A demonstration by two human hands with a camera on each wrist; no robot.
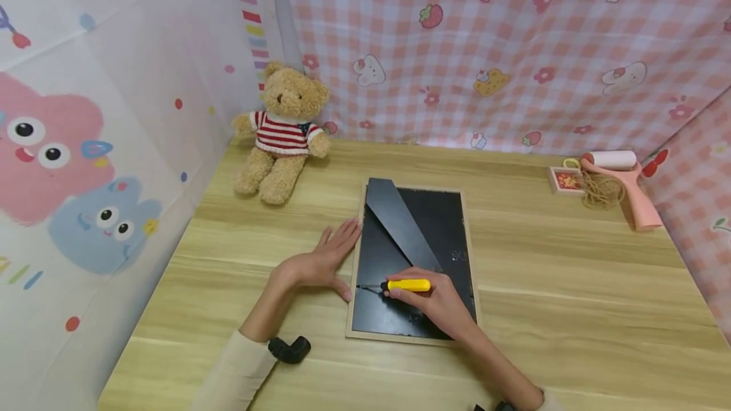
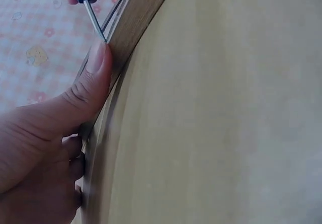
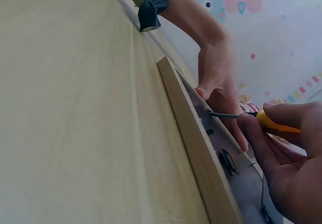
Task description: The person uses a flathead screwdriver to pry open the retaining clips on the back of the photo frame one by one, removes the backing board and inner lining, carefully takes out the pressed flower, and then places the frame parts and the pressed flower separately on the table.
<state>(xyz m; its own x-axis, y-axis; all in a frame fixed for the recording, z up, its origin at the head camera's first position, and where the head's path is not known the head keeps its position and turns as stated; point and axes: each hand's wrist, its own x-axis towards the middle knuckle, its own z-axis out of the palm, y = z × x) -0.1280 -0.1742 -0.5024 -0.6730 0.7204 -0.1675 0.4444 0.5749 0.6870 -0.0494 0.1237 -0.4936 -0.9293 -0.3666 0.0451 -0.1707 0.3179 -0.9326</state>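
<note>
A wood-edged frame (image 1: 408, 339) lies on the table with its black back panel (image 1: 379, 316) facing up; a folded black stand strip (image 1: 400, 214) crosses it diagonally. The right hand (image 1: 442, 303) grips a yellow-handled screwdriver (image 1: 408, 285), its tip at the frame's left inner edge. In the right wrist view, the screwdriver's shaft (image 3: 224, 115) reaches that edge beside the left thumb. The left hand (image 1: 320, 265) rests with fingers spread against the frame's left side. Its thumb (image 2: 95, 68) presses the wooden edge (image 2: 136, 22) in the left wrist view, close to the metal tip.
A teddy bear (image 1: 282, 132) in a striped shirt sits at the back left of the table (image 1: 542, 322). At the back right are a small box (image 1: 565, 181), coiled twine (image 1: 602, 191) and a pink-handled roller (image 1: 639, 198). Patterned cloths hang behind and left.
</note>
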